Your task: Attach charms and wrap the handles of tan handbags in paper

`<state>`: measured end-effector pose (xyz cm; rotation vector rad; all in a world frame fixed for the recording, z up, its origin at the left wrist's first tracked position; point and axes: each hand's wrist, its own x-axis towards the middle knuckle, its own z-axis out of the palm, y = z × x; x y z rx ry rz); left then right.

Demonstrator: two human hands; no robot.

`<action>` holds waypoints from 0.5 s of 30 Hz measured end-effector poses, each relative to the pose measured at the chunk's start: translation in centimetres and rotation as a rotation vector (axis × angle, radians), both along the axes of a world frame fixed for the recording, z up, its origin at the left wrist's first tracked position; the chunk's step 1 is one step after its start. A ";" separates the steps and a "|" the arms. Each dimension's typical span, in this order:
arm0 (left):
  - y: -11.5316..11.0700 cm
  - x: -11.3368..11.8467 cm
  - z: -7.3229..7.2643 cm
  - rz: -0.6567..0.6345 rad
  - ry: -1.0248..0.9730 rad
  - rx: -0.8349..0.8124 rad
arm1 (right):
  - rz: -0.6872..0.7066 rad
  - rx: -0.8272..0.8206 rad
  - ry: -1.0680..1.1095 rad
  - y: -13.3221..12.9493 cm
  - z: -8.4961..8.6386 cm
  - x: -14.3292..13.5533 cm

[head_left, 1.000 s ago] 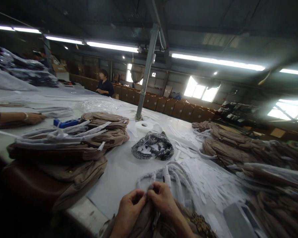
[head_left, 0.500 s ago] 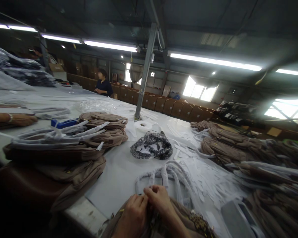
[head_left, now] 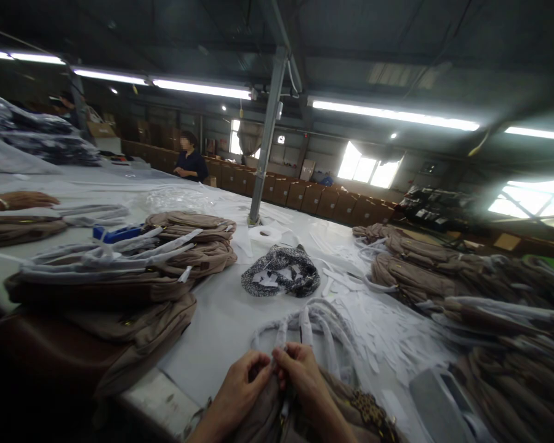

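A brown fabric bag [head_left: 263,412] lies at the near edge of the table, with white-wrapped handles [head_left: 335,332] looping up beyond it. My left hand [head_left: 240,387] is closed in a pinch at the near end of one handle. Right beside it, the fingertips of my right hand [head_left: 300,372] press together at the same spot. What both pinch is small and hidden by the fingers. A leopard-print piece [head_left: 372,409] with gold-coloured metal hangs on the bag's right side.
Stacked brown bags stand left [head_left: 166,277] and right [head_left: 415,277]. White strips [head_left: 378,332] litter the table around a black-and-white speckled bag [head_left: 281,271]. A post [head_left: 268,135] rises behind a white roll [head_left: 264,234]. A co-worker's hand [head_left: 23,200] is far left; another person [head_left: 191,163] stands beyond.
My left hand has turned and its fingers have opened out somewhat from a tighter curl, tips still meeting my right hand's. The co-worker's hand at far left has lifted slightly off a bag.
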<state>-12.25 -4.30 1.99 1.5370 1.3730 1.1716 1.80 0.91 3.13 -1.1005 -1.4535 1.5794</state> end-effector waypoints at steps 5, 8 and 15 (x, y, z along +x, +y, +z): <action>-0.3 0.6 -0.1 0.044 0.004 0.030 | -0.072 -0.091 0.021 0.3 -0.2 -0.5; -0.2 0.6 -0.1 0.116 0.057 0.023 | -0.170 -0.031 -0.057 -0.1 1.4 1.5; -0.2 0.2 0.0 0.111 0.079 -0.061 | -0.662 0.366 -0.507 -3.3 5.2 21.7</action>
